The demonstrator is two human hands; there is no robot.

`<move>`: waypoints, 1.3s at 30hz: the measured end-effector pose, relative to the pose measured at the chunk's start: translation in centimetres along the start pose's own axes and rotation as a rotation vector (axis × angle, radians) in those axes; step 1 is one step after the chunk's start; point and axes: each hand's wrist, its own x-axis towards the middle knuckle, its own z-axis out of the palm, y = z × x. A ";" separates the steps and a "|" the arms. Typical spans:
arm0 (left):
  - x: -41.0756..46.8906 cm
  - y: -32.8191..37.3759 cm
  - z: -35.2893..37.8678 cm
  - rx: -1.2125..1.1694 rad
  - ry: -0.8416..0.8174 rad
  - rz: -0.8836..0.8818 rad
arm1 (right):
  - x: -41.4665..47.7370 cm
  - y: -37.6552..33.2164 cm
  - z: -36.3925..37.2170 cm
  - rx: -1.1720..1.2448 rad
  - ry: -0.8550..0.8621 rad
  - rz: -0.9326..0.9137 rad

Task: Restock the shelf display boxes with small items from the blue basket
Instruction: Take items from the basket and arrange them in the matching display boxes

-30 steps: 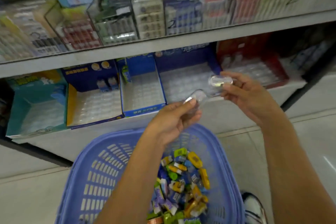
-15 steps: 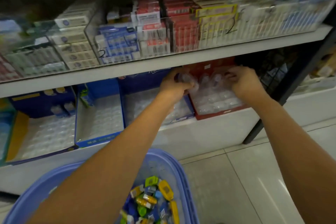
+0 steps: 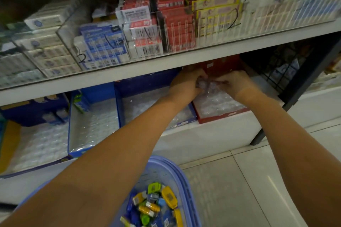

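1. There is one view only, from a wide-angle camera worn on the person's head, so no part of the scene is shared with a second view.
2. It faces forward and down, toward the lower shelf (image 3: 184,132) and the white upper shelf board (image 3: 166,61) above it.
3. Both forearms run up from the bottom edge to the left hand (image 3: 186,84) and right hand (image 3: 234,84), which lie near mid-frame.
4. The blue basket (image 3: 186,180) sits closest, cut off by the bottom edge (directly below the camera).
5. Straight shelf edges bow toward the frame's sides.
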 end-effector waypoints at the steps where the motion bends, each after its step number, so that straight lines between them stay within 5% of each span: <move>1: -0.1 -0.3 -0.1 0.034 -0.015 0.020 | -0.1 0.2 0.2 0.009 -0.006 0.004; 16: -3.9 0.6 -0.6 0.107 -0.033 -0.032 | -3.1 -3.3 0.1 -0.131 0.047 0.044; 18: -7.0 0.6 -1.7 0.002 0.087 -0.008 | -5.1 -5.9 0.1 -0.037 0.123 -0.042; 20: -12.3 0.0 -2.8 -0.163 0.275 -0.054 | -7.5 -9.7 1.0 0.091 -0.043 -0.097; 25: -29.0 -4.8 -2.6 -0.348 0.388 -0.484 | -12.8 -18.3 8.6 0.153 -0.524 -0.270; 29: -37.8 -11.6 -0.6 -0.257 0.162 -1.009 | -15.5 -20.4 18.9 0.070 -0.774 -0.247; 33: -41.1 -16.2 0.8 -0.213 -0.115 -1.220 | -18.3 -20.0 28.1 -0.066 -0.792 -0.151; 39: -40.9 -19.9 2.6 -0.506 0.005 -1.480 | -21.2 -19.4 36.3 -0.164 -0.737 -0.110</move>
